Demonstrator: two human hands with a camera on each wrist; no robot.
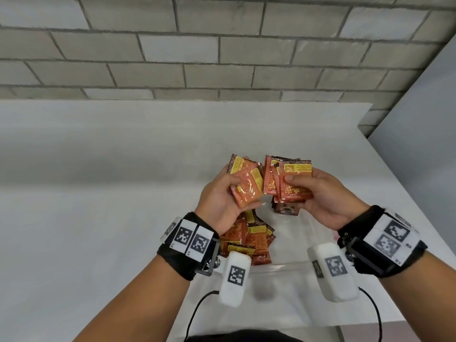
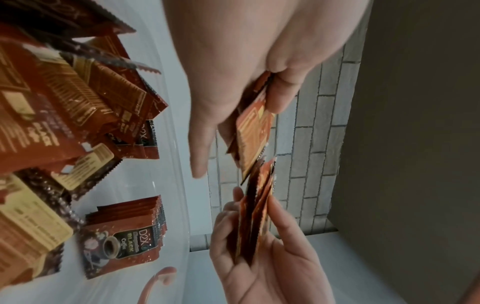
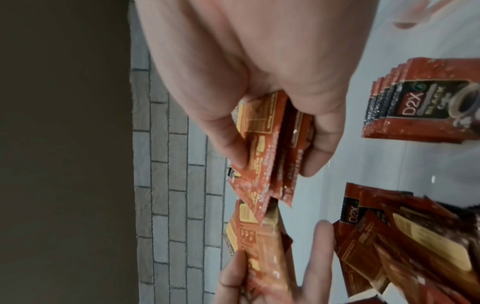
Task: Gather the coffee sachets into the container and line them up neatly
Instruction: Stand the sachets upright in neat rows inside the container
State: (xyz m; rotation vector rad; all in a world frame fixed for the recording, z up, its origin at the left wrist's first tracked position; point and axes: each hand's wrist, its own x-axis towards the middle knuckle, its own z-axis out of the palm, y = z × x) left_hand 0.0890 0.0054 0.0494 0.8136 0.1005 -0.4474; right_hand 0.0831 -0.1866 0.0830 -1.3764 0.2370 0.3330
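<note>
1. Plainly, the left hand (image 1: 223, 196) grips a small bundle of glossy orange-red foil coffee sachets (image 1: 246, 187), thumb curled across the top one and fingers underneath; the left wrist view shows them edge-on, pinched between thumb and fingers.
2. The right hand (image 1: 318, 193) holds a thicker fan of the same orange-red sachets (image 1: 287, 180), thumb pressed on their printed faces, fingers curled behind. This fan is uneven, its edges stepped rather than flush.
3. Both bundles are held up in the air, just beside each other, above the clear, shallow plastic container (image 1: 291, 267) that sits on the white tabletop (image 1: 98, 193).
4. Inside that container, at the far side below the right hand, a small squared-up stack of brown-fronted sachets with a coffee-cup print (image 2: 124, 236) stands neatly. That part looks done.
5. Nearer the person, below the left hand, a loose heap of red-brown sachets (image 1: 249, 240) lies jumbled at all angles, some face up, some showing their yellow label panels. It appears to lie within the container, though the clear walls make its edge hard to trace.
6. My judgement: gathering looks largely finished, since no stray sachets show on the tabletop. Lining up is perhaps partway; the two held bundles still need squaring and setting beside the neat stack, and the jumbled heap has not yet been sorted.
</note>
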